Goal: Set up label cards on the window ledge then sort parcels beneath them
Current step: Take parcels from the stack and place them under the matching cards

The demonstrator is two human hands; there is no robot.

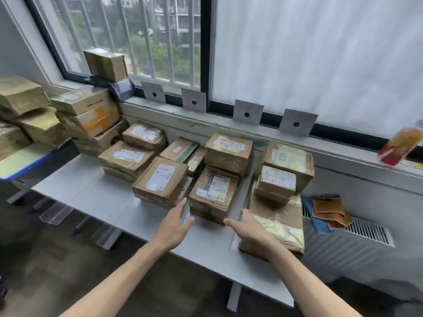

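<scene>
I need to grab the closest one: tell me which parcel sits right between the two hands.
The parcel at the front of the third stack, its label facing up. The left hand and right hand flank its near edge; the other parcels lie beside or behind.

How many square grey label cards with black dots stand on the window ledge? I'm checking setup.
4, leaning against the window: the far-left card, the second, the third, the far-right card. None seem hidden.

This looks like an office or mailroom used for sorting post: taped cardboard parcels (pixel 160 179) with shipping labels crowd a pale grey surface (pixel 96 193), more stacked at 10 o'clock, and label cards (pixel 248 112) lean along the window ledge (pixel 229 128) at 12 o'clock above a radiator grille (pixel 366 229).
</scene>
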